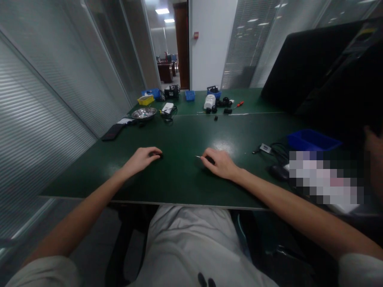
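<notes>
My left hand [143, 160] rests low over the green table [179, 179], its thumb and fingers closed around a small dark object [161, 155] that is mostly hidden. To the right, my right hand [220, 163] pinches a thin, light-coloured pin-like piece [198, 156], whose tip points left toward my left hand. A gap of bare table separates the two hands. What the small dark object is cannot be made out.
A metal bowl [144, 113], a black phone-like slab [113, 132] and a white adapter [167, 108] lie back left. Behind stand a white device [210, 101] and a red screwdriver [240, 104]. At right are a blue tray [312, 140], cables, a mouse [279, 172] and another person's arm [374, 159].
</notes>
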`<state>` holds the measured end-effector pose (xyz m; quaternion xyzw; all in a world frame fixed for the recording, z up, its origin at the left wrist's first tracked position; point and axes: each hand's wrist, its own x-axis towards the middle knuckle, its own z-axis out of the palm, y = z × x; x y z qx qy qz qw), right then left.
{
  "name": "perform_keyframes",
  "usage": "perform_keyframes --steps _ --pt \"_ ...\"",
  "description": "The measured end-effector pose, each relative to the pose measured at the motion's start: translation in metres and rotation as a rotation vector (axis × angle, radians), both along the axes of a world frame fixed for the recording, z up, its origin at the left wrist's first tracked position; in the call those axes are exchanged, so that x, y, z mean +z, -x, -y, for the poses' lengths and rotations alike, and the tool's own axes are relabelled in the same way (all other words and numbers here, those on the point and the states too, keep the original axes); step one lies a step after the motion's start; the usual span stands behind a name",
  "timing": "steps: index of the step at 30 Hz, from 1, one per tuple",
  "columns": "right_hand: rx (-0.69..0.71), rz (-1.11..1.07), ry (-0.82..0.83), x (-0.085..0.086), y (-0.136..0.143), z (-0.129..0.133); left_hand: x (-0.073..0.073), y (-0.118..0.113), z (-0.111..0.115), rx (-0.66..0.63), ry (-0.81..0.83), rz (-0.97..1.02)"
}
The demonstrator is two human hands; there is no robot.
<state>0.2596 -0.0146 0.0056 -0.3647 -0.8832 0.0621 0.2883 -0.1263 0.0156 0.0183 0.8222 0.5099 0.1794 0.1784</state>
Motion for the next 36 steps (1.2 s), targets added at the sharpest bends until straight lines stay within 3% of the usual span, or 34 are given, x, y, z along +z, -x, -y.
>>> perform_keyframes --steps 5,7,9,11,17,26,36 --pt "-0.006 0.007 0.002 -0.001 -0.001 -0.001 0.001 0.147 -0.021 0.554 0.025 -0.139" --pt "-0.004 0.014 0.005 -0.002 -0.002 -0.001 -0.001 0.188 -0.019 0.731 0.018 -0.147" --pt "0.001 0.020 0.008 -0.002 -0.002 -0.002 -0.005 0.210 -0.013 0.840 -0.004 -0.144" --pt "0.003 0.021 0.009 -0.003 -0.003 -0.002 -0.008 0.215 -0.009 0.857 -0.025 -0.165" --pt "-0.009 0.031 0.016 -0.004 -0.002 -0.002 -0.011 0.196 -0.009 0.736 -0.091 -0.257" --pt "0.011 0.030 0.020 0.000 -0.002 -0.001 -0.014 0.221 -0.005 0.976 -0.092 -0.059" --pt "0.014 0.039 0.017 0.003 -0.002 0.001 -0.011 0.225 -0.005 1.035 -0.057 0.003"
